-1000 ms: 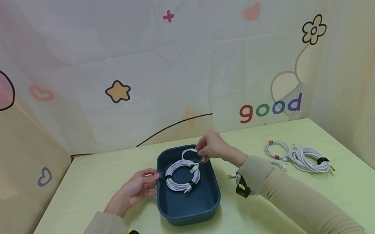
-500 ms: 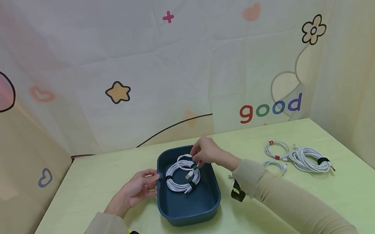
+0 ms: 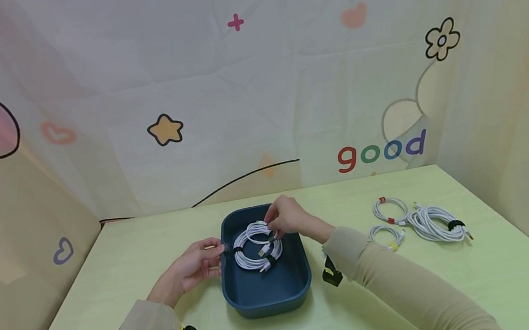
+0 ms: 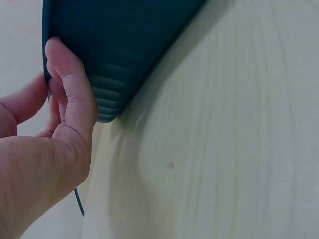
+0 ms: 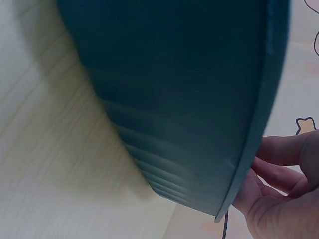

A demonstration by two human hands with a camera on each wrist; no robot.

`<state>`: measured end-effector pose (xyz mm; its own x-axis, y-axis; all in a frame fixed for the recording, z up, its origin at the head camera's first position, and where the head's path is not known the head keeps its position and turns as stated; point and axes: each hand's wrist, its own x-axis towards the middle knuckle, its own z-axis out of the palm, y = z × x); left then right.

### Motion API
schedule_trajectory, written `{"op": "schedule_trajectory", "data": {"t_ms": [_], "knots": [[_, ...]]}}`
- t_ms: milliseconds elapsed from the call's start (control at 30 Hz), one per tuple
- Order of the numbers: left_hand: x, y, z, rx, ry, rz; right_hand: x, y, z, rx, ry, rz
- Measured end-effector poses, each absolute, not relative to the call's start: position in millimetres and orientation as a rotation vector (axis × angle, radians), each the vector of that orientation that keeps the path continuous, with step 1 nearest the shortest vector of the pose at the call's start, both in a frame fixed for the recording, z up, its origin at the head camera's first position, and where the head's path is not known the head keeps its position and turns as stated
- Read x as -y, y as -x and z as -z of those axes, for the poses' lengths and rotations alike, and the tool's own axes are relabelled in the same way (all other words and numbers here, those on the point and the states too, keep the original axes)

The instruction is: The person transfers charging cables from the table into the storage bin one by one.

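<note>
A dark blue bin (image 3: 271,292) stands on the table, with a large coil of white cable (image 3: 240,257) on its floor, bound with black ties. My left hand (image 3: 199,264) pinches the bin's left rim; in the left wrist view, the fingers (image 4: 74,84) lie along the outer wall. With bent fingers my right hand (image 3: 293,217) reaches over the far right rim and holds a smaller coil of white USB cable (image 3: 249,234), which overlaps the large one. In the right wrist view the bin wall (image 5: 174,114) hides the cable from sight.
On the table's right lie a white coil with red ties (image 3: 404,209), a thicker coil with a black tie (image 3: 429,235) and a small coil with a yellow tie (image 3: 394,247). The right sleeve (image 3: 377,261) passes close by them. A printed curtain (image 3: 213,82) stands behind.
My right hand has moved left and slightly down, lowering the small USB cable coil onto the large coil. My left hand stays at the rim.
</note>
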<state>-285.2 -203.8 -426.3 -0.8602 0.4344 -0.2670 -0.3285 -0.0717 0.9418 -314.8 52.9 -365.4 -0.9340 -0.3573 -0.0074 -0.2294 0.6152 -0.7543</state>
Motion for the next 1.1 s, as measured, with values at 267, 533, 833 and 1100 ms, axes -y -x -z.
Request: {"op": "schedule_trajectory", "data": {"t_ms": [267,533,833,1100], "knots": [[203.2,284.4,425.8,-1.711,-0.123,-1.976,-50.5,313.1,369.0,-2.686,0.514,1.198],[202.2,284.9,425.0,-1.718,-0.128,-1.976,-48.3,313.5,370.8,-2.689,0.511,1.196],[202.6,285.1,426.2,-1.719,-0.123,-1.975,-46.2,313.1,372.5,-2.684,0.504,1.198],[203.1,285.4,427.0,-1.721,-0.109,-1.98,-44.6,314.5,374.7,-2.689,0.488,1.189]]}}
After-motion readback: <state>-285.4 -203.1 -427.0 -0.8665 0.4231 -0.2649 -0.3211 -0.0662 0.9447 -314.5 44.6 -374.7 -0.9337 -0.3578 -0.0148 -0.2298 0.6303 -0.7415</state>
